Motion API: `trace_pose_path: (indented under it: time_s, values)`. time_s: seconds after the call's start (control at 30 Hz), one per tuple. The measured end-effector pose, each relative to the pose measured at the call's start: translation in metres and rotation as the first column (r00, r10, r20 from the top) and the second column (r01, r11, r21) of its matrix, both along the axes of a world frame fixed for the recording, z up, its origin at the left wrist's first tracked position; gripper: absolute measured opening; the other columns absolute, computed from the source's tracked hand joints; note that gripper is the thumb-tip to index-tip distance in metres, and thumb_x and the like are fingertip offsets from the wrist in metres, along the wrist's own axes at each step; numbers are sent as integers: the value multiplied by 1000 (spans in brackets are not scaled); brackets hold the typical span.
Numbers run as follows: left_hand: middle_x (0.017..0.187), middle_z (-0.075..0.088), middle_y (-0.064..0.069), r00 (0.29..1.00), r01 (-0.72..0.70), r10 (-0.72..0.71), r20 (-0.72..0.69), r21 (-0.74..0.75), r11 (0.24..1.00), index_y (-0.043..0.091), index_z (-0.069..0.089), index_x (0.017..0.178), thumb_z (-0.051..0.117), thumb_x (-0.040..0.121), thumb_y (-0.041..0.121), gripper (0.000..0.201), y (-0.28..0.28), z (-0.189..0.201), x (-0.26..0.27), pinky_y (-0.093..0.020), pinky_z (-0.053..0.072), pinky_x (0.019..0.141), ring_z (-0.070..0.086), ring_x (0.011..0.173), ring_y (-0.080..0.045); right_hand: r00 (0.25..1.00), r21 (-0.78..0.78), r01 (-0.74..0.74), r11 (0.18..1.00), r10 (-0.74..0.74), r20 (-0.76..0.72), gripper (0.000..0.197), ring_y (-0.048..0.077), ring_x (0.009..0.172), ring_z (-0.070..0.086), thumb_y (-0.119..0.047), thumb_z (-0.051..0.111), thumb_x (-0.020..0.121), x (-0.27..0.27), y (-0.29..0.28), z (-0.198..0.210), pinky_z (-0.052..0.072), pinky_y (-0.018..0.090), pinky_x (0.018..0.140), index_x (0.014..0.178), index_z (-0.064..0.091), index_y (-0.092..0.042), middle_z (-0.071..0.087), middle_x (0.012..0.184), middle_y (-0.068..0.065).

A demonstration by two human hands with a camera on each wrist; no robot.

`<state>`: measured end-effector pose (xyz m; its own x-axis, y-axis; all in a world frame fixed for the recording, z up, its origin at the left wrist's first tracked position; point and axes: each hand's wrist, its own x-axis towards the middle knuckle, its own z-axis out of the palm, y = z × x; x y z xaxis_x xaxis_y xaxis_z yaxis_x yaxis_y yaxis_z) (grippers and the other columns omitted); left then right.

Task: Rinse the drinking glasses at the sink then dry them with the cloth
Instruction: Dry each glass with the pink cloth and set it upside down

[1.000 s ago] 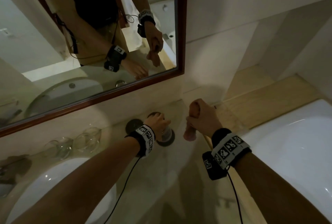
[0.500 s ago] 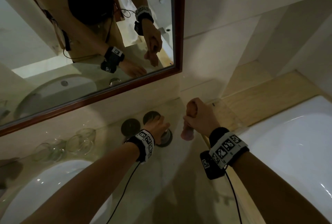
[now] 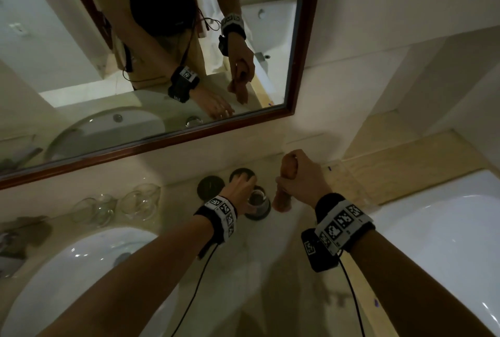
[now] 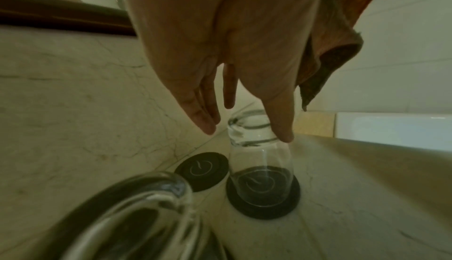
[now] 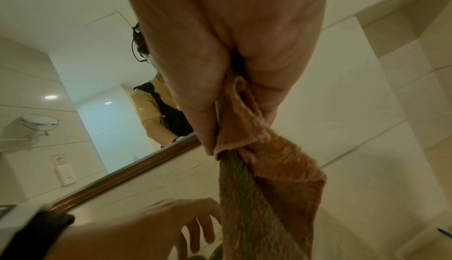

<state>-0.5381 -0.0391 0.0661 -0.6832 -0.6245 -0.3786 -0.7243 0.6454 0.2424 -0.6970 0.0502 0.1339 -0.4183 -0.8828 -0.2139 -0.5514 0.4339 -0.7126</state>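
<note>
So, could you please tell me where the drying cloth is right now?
The cloth hangs bunched in the right hand, at centre of the head view above the counter, just right of the upturned glass on its dark coaster.

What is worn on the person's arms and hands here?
Both forearms are bare, without sleeves. Each wrist carries a black band with a white strip of black square markers and a black box, left wrist and right wrist; thin black cables hang from them.
</note>
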Motion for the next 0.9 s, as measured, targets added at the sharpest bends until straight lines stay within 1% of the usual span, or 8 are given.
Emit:
trace_pose_path:
  time_s: [0.17, 0.3, 0.47, 0.57, 0.6, 0.7, 0.8, 0.9]
  values:
    - [128, 45, -12, 1000, 5, -8, -24, -121, 993, 12, 39, 135, 67, 84, 33, 62, -6, 25, 44, -41, 46, 92, 46, 116, -31, 988, 96, -55, 994, 68, -140, 49, 24, 99, 46, -31, 77, 77, 33, -12, 20, 32, 26, 78, 113, 52, -8, 51, 114, 13]
    - [121, 50, -8, 997, -68, 60, -58, -144, 987, 17, 46, 126, 68, 83, 37, 52, -12, 41, 92, -38, 47, 89, 49, 110, -27, 989, 87, -77, 993, 87, -118, 61, 26, 102, 46, -32, 82, 67, 70, -23, 41, 37, 30, 79, 114, 49, -11, 46, 111, 8]
    - [124, 52, -7, 988, -154, 149, -41, -148, 977, 17, 47, 127, 64, 86, 35, 47, -13, 48, 162, -36, 44, 90, 49, 113, -25, 980, 83, -189, 978, 193, -39, 20, 14, 73, 57, -13, 77, 76, 128, -26, 62, 41, 8, 52, 83, 59, -9, 60, 83, 2]
    - [123, 54, -7, 973, -231, 229, -33, -122, 965, 14, 51, 122, 61, 88, 35, 41, -13, 46, 206, -34, 45, 88, 53, 109, -25, 966, 49, -249, 967, 252, -62, 13, 24, 85, 65, -15, 72, 81, 164, -32, 65, 54, 31, 75, 86, 64, -6, 68, 88, 8]
    - [122, 55, -8, 966, -258, 256, -32, -116, 959, 14, 52, 121, 61, 88, 35, 40, -13, 45, 220, -34, 46, 89, 54, 108, -26, 961, 36, -265, 964, 267, -74, 10, 25, 84, 65, -16, 69, 83, 176, -35, 65, 54, 35, 75, 83, 63, -7, 67, 85, 7]
    - [122, 54, -7, 939, -345, 341, -49, -98, 934, 13, 53, 119, 59, 89, 35, 38, -14, 37, 256, -34, 47, 90, 53, 108, -25, 949, 12, -299, 954, 298, -100, 16, 20, 76, 60, -10, 62, 88, 204, -43, 66, 46, 23, 63, 75, 55, -15, 60, 74, -2]
    - [123, 54, -7, 894, -445, 439, -83, -67, 893, 15, 50, 123, 60, 89, 38, 42, -18, 26, 281, -34, 47, 90, 53, 110, -24, 955, -13, -294, 956, 293, -43, 2, 24, 81, 66, -7, 61, 89, 226, -45, 64, 56, 35, 76, 89, 59, -7, 69, 88, 9]
    - [126, 53, -6, 841, -529, 519, -151, -28, 848, 16, 47, 127, 64, 85, 40, 51, -24, 13, 293, -36, 47, 94, 52, 114, -24, 947, 2, -301, 954, 299, -120, 8, 24, 87, 61, -13, 65, 86, 239, -51, 58, 51, 37, 80, 85, 57, -12, 64, 93, 6]
